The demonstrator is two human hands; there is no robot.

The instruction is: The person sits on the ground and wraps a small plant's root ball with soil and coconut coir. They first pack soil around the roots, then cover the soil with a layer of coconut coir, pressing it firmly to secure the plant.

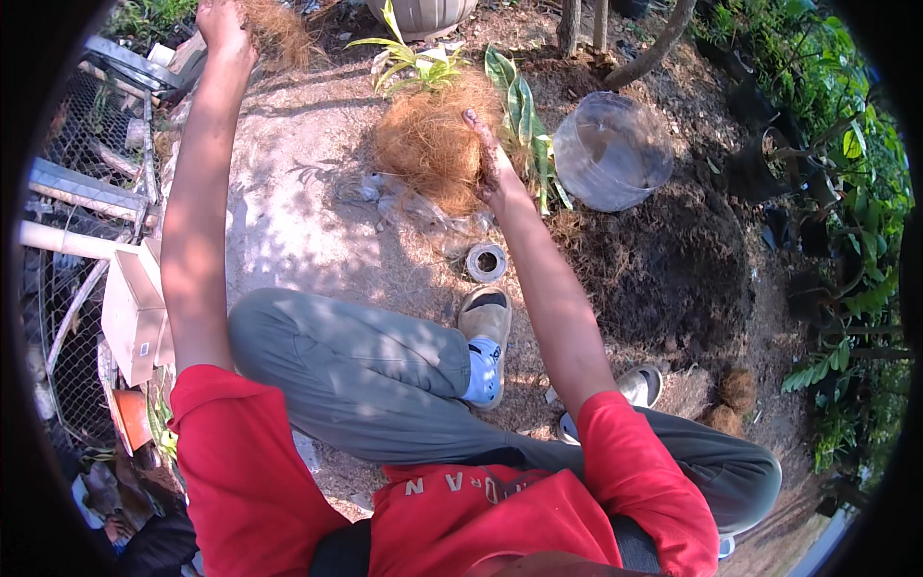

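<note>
A ball of brown coconut fibre (423,144) sits on the ground in front of me, with a leafy green plant (423,62) rising at its far side. My right hand (490,163), dirty with soil, cups the right side of this ball, its fingers lying along the fibre. Far out at the upper left, my left hand (226,29) is closed on a loose tuft of coconut fibre (284,37). The picture's edge cuts off part of that hand. Crumpled clear plastic (413,207) lies at the ball's near side. Closer to my foot is a white roll (486,262) with a hollow core.
A clear plastic tub (613,152) stands right of the ball, beside long striped leaves (519,106). Dark soil (663,269) is heaped nearer me. Potted plants line the right; wire mesh (72,308) and a cardboard box (135,313) are left. A large pot (423,17) stands behind.
</note>
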